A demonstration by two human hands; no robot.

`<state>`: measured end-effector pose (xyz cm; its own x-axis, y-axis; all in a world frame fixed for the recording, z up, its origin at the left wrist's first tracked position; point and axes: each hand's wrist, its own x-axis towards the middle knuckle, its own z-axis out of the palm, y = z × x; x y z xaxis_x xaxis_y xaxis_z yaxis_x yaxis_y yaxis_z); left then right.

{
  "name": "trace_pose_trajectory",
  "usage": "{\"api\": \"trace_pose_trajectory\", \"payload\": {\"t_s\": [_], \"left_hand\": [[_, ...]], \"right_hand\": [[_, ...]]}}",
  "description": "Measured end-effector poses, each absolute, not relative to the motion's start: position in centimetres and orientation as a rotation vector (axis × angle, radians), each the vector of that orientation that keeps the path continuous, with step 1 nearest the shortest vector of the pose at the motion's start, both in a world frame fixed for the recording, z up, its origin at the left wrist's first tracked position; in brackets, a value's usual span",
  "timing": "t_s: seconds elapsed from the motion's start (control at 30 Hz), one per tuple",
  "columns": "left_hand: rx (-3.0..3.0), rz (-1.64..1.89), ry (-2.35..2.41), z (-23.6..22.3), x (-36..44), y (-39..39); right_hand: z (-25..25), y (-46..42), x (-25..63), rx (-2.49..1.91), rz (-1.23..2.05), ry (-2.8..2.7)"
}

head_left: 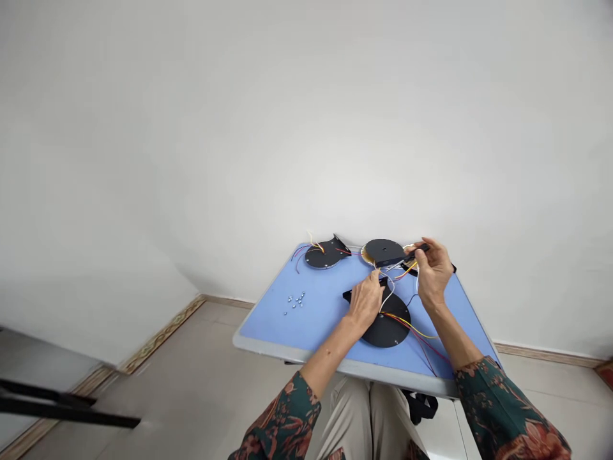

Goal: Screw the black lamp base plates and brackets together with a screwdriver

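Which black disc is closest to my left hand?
The front disc under your left hand, with wires across it; the other two discs sit farther back.

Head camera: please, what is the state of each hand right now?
Left hand: partly closed above a black disc, cannot tell if it holds anything.
Right hand: closed, holding a flat black piece.

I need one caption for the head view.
Left hand and right hand work among coloured wires and black discs on a blue table.
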<state>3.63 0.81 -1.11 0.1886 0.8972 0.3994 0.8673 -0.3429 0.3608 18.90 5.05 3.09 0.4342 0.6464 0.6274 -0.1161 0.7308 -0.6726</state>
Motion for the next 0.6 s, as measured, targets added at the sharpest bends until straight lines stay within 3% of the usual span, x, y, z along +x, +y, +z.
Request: {"api": "trace_pose_trajectory", "payload": {"t_s": [0.17,0.33,0.6], "left_hand": [[2.196,1.166,2.012,-1.8,-4.8,-1.8],[2.108,1.182,2.292,-4.2,-13.6,-4.3],[2.148,1.089,2.295,-5.3,-14.5,-4.9]], "right_hand": [[2.5,5.3,18.5,-0.557,0.628,-1.030],[1.1,4.4,16.1,-0.596,0.731,-1.229],[-0.2,3.8,14.8,-0.696,0.661,-1.420]]}}
